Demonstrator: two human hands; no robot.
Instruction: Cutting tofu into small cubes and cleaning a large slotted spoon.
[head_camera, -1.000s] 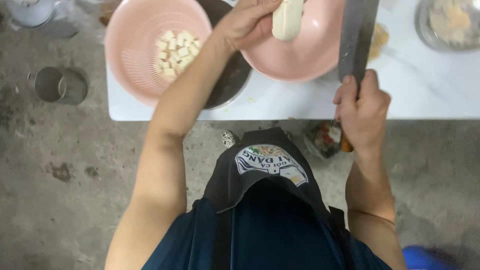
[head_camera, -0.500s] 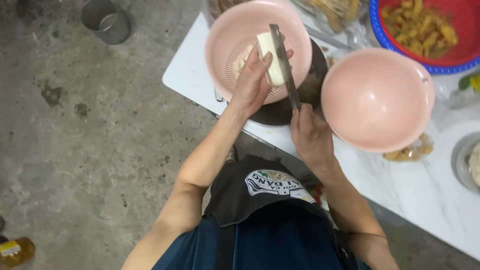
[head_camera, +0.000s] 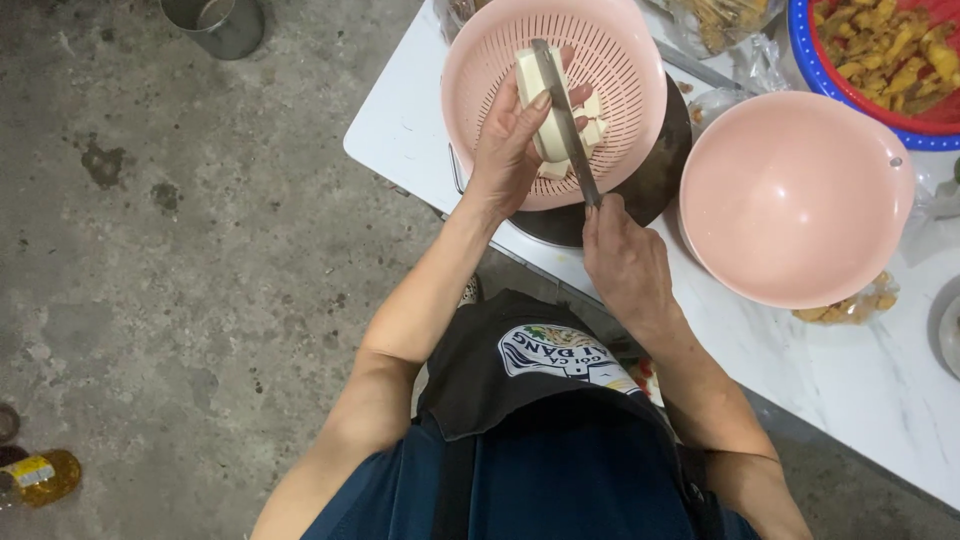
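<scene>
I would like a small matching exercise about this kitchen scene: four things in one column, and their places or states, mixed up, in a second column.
Things:
1. pale block
2. knife
3. pink bowl
4. metal cup

Places or states:
A. on the floor
B. empty, on the white table
C. in the right hand
D. in the left hand, over the pink colander

Pairs: 1-D, 2-C, 3-B, 4-A

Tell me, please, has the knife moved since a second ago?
Yes. The knife has swung left from the table edge to above the pink strainer, against the pale block in the left hand.
</scene>
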